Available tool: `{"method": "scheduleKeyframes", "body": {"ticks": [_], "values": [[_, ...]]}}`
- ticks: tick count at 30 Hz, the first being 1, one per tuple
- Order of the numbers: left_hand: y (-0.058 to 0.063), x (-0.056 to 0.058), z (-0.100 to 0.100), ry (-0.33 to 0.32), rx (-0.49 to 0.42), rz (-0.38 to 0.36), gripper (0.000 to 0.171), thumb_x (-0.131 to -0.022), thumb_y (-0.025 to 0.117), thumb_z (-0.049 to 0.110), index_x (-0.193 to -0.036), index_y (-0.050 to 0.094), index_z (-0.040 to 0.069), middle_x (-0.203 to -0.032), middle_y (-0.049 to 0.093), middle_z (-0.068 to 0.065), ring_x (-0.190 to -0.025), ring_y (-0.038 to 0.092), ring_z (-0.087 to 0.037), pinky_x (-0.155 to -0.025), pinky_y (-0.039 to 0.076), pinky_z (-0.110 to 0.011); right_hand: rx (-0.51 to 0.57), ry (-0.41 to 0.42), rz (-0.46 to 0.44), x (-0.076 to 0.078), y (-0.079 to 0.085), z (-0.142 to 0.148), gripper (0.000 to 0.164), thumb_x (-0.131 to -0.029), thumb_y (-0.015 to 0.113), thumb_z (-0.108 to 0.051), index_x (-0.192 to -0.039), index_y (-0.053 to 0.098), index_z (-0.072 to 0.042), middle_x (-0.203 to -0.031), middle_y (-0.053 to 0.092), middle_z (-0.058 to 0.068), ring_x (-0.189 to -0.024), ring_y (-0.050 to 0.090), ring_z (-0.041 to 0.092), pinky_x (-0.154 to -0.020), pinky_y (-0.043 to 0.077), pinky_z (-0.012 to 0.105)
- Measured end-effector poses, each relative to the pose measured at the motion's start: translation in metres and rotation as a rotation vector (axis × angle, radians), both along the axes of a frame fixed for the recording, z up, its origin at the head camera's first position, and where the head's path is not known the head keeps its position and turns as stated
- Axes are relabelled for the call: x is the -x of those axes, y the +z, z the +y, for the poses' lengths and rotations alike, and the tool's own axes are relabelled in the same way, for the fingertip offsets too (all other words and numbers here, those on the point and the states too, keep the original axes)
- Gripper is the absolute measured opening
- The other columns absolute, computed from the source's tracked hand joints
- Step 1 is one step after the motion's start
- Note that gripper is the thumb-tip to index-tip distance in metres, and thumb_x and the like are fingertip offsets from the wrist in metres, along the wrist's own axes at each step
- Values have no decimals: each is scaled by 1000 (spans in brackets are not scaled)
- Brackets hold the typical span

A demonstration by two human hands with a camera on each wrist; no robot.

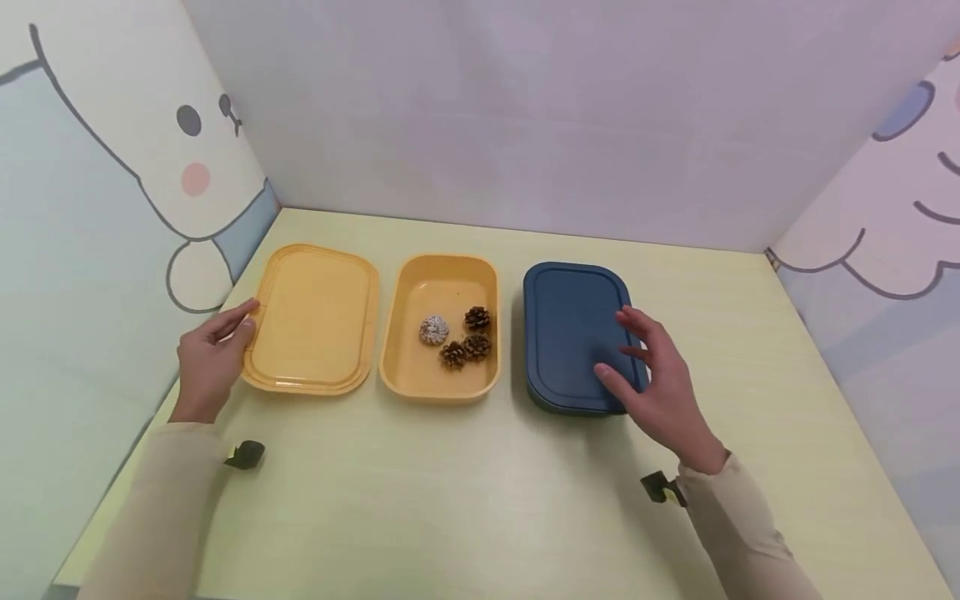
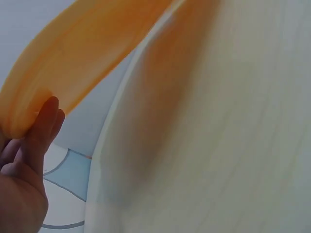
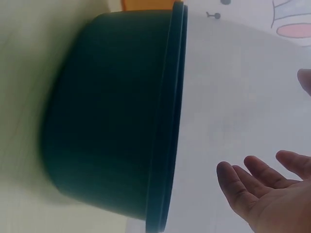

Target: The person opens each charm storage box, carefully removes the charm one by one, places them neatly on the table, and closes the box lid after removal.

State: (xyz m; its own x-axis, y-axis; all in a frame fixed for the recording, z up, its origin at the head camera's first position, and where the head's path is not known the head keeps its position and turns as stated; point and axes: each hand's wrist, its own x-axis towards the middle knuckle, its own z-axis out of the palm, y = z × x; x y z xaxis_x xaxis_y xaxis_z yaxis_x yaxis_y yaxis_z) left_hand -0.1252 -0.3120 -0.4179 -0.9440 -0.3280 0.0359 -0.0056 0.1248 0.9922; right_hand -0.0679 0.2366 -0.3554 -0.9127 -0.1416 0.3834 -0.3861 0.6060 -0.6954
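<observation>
At the left in the head view, my left hand (image 1: 213, 362) pinches the left edge of a yellow lid (image 1: 311, 321). The left wrist view shows the fingers against the lid (image 2: 82, 53), its held edge raised above the tabletop. To the lid's right is an uncovered yellow box (image 1: 408, 379) containing several pine cones: dark brown ones (image 1: 477, 347) and a pale whitish one (image 1: 433, 330). My right hand (image 1: 663, 392) hovers, fingers spread, over the right side of a dark blue lidded box (image 1: 573, 325). The right wrist view shows a gap between that hand (image 3: 272, 194) and the closed box (image 3: 107, 116).
Everything stands on a pale yellow-green table (image 1: 450, 500). A plain whitish wall (image 1: 510, 117) rises behind it. Side walls with cartoon drawings (image 1: 195, 179) border the left and right edges. Small dark devices (image 1: 246, 455) sit at both wrists.
</observation>
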Motion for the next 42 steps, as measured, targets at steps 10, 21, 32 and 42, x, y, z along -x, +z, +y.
{"method": "scheduleKeyframes", "body": {"ticks": [10, 21, 32, 42], "values": [[-17, 9, -16, -75, 598, -124, 40, -100, 54, 20, -137, 62, 6, -134, 60, -23, -87, 48, 31, -67, 44, 4, -26, -73, -9, 11, -17, 11, 64, -89, 73, -4, -146, 44, 1, -142, 55, 20, -131, 51, 34, -95, 39, -2], [-19, 17, -15, -187, 724, -105, 40, -97, 56, 4, -135, 59, -6, -125, 65, -28, -87, 44, 34, -72, 40, 7, -148, -181, 6, 20, -31, 27, 56, -91, 73, -11, -139, 50, 5, -138, 56, 23, -125, 55, 37, -93, 52, 48], [5, 1, 36, 68, 831, 170, 35, -94, 51, 2, -124, 65, -8, -116, 70, -29, -103, 69, -47, -84, 55, -21, -146, -190, 4, 26, -43, 37, 56, -90, 73, -10, -139, 50, 4, -140, 54, 23, -129, 51, 37, -91, 51, 50], [29, -16, 140, -58, 742, 543, 41, -86, 63, -5, -127, 65, -5, -125, 70, -22, -103, 72, -42, -88, 56, -44, -103, -183, -125, 23, -50, 35, 59, -94, 70, -14, -144, 46, 3, -150, 45, 26, -136, 47, 42, -97, 52, 60]]}}
